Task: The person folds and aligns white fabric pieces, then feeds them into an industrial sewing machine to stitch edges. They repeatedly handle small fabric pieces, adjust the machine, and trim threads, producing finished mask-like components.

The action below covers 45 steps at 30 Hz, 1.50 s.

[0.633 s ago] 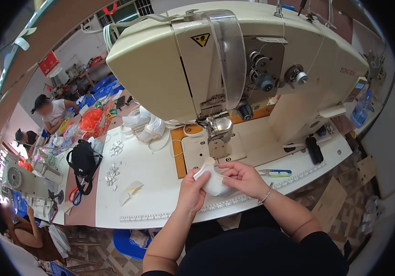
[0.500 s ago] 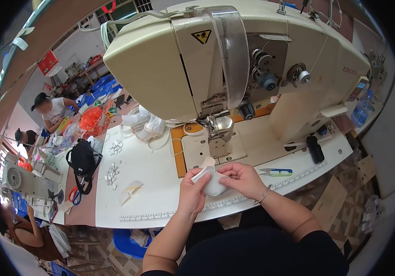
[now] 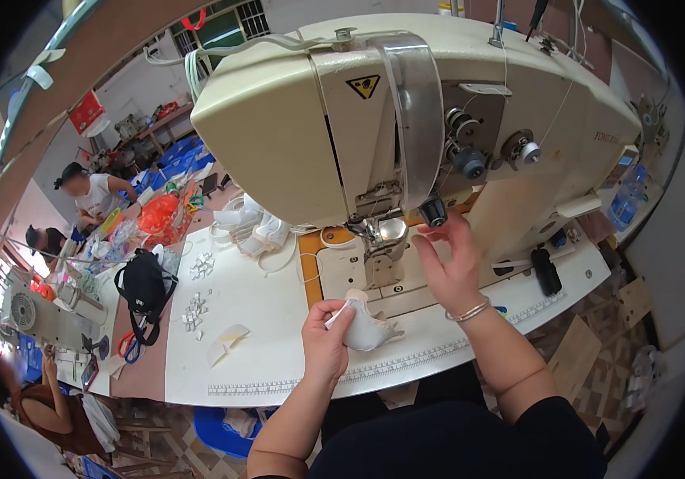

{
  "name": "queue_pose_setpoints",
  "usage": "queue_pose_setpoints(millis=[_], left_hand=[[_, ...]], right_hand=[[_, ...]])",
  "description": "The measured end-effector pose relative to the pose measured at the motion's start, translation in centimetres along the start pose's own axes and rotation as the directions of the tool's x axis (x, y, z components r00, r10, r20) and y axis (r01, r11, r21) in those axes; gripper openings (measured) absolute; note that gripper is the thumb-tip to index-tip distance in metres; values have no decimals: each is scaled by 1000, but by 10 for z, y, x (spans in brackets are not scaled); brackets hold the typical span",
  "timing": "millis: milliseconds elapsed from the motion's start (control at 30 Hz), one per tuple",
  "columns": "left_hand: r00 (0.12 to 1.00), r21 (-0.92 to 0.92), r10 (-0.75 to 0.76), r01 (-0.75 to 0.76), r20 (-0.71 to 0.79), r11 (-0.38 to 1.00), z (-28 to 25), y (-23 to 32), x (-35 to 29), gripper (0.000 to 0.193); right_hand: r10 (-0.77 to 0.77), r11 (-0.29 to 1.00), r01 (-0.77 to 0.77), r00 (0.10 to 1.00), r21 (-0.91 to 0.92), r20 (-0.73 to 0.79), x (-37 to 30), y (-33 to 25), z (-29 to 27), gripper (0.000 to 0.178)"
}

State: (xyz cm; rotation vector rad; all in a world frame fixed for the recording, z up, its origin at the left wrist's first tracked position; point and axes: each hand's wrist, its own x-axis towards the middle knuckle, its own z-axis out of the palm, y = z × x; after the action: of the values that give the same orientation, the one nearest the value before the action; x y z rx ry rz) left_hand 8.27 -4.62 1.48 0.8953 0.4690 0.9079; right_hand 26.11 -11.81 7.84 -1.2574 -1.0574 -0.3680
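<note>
My left hand (image 3: 328,334) is closed on a white curved fabric piece (image 3: 369,331) with a beige tab at its top and a frayed-looking right end. The piece is held above the front of the white table, just below the sewing machine's (image 3: 279,144) metal plate. My right hand (image 3: 454,267) is raised right of the needle area (image 3: 382,235), beside a dark knob (image 3: 433,211). Its thumb and fingers are apart, and no object shows between them. Some fingertips are hard to make out against the machine. A bracelet (image 3: 468,310) circles that wrist.
White fabric pieces with straps (image 3: 255,227) are heaped left of the machine plate. Small white bits (image 3: 193,311), a pale scrap (image 3: 227,345), a black bag (image 3: 144,287) and a ruler strip (image 3: 279,385) lie around. Co-workers (image 3: 99,195) sit at the left.
My right hand has let go of the fabric piece and moved up and right toward the machine head. My left hand keeps hold of the piece. The thread snips are now mostly hidden.
</note>
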Motion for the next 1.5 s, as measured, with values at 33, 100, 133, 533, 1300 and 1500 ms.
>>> queue_pose_setpoints(millis=[33,100,133,533,1300,1500], left_hand=[[1000,0,7,-7,-3,1000,1,1,0,15],[999,-5,30,-30,-12,1000,2,4,3,16],[999,-8,47,-48,-18,999,2,5,6,16],[1000,-45,17,-18,-5,999,23,10,4,20],[993,61,-64,58,100,996,16,17,18,21],[993,40,-29,24,119,999,27,19,57,23]], right_hand=[[1,999,1,999,-52,45,3,3,1,27],[12,987,10,990,-158,138,5,12,2,25],[-43,968,74,990,-242,132,7,13,0,22],[384,803,-586,644,105,662,-47,-6,-1,17],[414,796,-603,609,57,677,-38,-1,-5,13],[463,770,-630,664,105,586,-18,11,0,15]])
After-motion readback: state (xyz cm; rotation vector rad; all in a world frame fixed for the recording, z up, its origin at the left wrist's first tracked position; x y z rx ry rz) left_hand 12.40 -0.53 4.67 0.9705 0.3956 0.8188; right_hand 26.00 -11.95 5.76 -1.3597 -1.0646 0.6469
